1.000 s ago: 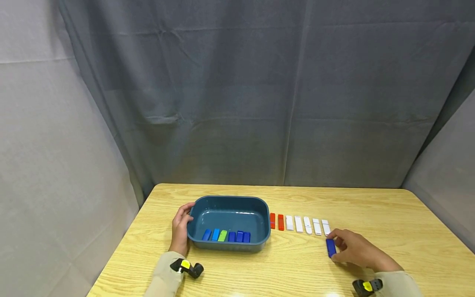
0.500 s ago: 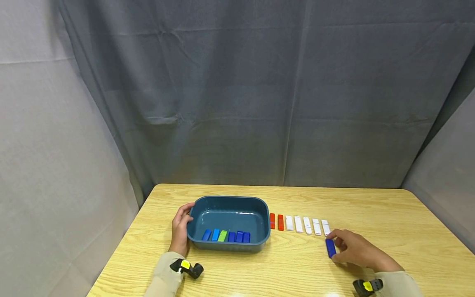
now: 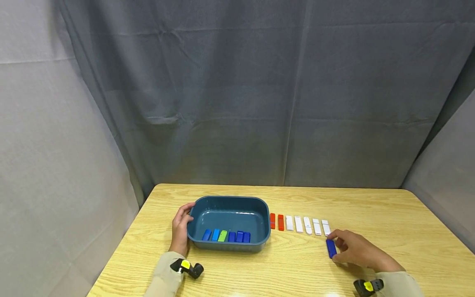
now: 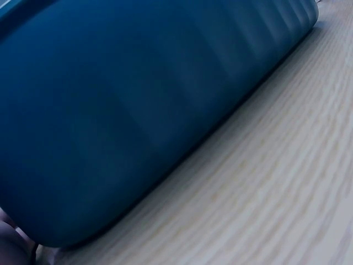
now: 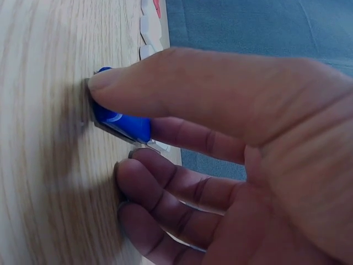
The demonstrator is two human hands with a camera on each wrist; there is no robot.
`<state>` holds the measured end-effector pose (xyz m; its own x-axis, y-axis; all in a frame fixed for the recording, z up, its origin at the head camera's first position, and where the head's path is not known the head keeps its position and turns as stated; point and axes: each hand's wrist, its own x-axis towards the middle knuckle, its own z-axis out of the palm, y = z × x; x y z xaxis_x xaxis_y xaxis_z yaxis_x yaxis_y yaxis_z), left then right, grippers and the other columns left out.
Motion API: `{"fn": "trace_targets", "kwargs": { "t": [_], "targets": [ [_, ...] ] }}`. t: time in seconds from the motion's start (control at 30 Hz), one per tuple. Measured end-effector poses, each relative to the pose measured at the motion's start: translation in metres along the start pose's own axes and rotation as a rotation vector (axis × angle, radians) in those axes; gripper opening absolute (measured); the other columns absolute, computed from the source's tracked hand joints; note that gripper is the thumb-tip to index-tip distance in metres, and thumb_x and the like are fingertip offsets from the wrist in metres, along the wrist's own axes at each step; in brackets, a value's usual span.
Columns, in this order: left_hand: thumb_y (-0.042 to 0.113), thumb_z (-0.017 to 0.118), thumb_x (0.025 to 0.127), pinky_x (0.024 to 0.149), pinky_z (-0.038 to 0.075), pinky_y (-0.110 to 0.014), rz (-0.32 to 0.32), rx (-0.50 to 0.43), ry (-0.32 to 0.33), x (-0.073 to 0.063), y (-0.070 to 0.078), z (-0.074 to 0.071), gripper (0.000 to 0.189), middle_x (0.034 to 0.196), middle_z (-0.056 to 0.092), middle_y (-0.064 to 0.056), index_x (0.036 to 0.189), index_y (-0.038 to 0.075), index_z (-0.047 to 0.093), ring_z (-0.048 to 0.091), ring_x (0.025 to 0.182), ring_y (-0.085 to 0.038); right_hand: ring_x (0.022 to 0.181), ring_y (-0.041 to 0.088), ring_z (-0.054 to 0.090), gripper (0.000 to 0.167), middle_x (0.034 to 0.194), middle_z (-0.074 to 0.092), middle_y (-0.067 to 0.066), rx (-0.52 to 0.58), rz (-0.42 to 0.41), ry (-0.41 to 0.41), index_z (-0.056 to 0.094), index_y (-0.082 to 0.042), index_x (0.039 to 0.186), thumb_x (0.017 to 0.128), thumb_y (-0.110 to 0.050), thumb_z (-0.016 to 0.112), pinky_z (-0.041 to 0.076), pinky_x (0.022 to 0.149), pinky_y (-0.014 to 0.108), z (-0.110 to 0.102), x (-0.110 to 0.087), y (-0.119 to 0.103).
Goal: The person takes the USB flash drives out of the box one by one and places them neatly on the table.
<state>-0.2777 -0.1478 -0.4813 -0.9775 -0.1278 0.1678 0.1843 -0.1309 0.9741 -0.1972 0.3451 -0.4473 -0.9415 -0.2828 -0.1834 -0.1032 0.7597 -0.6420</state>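
My right hand (image 3: 352,249) pinches a small blue stick (image 3: 331,248), by its look a USB stick, thumb at one end and a finger at the other. In the right wrist view the blue USB stick (image 5: 124,118) shows a greyish lower edge close to the wood, partly behind the thumb. My left hand (image 3: 179,229) rests against the left end of a dark teal tub (image 3: 231,246), fingers relaxed. Several blue sticks (image 3: 239,236) and one green stick (image 3: 222,236) lean along the tub's near inner wall. The left wrist view shows mostly the tub's outer wall (image 4: 143,99).
Right of the tub runs a row of red sticks (image 3: 281,222) and white sticks (image 3: 298,224), lying on the wooden table (image 3: 289,272). The held stick is just in front of the last white one. A grey curtain (image 3: 230,103) hangs behind the table, with pale cloth at both sides.
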Motion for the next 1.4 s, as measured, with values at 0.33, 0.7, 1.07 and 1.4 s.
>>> {"fn": "trace_targets", "kwargs": {
  "t": [0.33,0.7,1.07,1.4],
  "targets": [
    [-0.008,0.043,0.084,0.107,0.027,-0.037,-0.006,-0.011,-0.003,-0.001,0.002,0.000,0.046,0.138,0.050,-0.019,0.129,-0.007,0.051,0.040,0.133,-0.024,0.089,0.023,0.056,0.054,0.098,0.058,0.007,0.008,0.080,0.014,0.058,-0.004,0.121,0.073,-0.016,0.081,0.048,0.074,0.042,0.000,0.001,-0.003],
    [-0.008,0.041,0.085,0.105,0.028,-0.033,-0.001,0.001,0.004,0.000,-0.002,-0.002,0.046,0.138,0.050,-0.019,0.130,-0.006,0.051,0.040,0.133,-0.025,0.084,0.021,0.059,0.044,0.095,0.060,0.008,-0.041,-0.003,0.066,0.058,-0.002,0.119,0.081,-0.018,0.074,0.050,0.069,0.039,-0.003,-0.002,-0.012],
    [-0.008,0.043,0.083,0.102,0.030,-0.027,0.023,-0.034,0.035,0.013,-0.024,-0.006,0.045,0.134,0.054,-0.015,0.126,-0.002,0.056,0.044,0.130,-0.019,0.081,0.012,0.060,0.024,0.108,0.065,0.007,-0.138,-0.224,0.254,0.066,-0.008,0.109,0.091,-0.023,0.065,0.049,0.066,0.030,0.009,0.008,-0.053],
    [-0.005,0.045,0.080,0.100,0.032,-0.030,0.042,-0.031,0.050,0.014,-0.025,-0.004,0.044,0.130,0.056,-0.014,0.122,-0.002,0.058,0.048,0.125,-0.021,0.091,0.015,0.063,0.011,0.106,0.066,-0.002,-0.154,-0.387,0.379,0.067,-0.020,0.102,0.091,-0.019,0.065,0.051,0.077,0.040,0.037,0.026,-0.093]
  ]
}}
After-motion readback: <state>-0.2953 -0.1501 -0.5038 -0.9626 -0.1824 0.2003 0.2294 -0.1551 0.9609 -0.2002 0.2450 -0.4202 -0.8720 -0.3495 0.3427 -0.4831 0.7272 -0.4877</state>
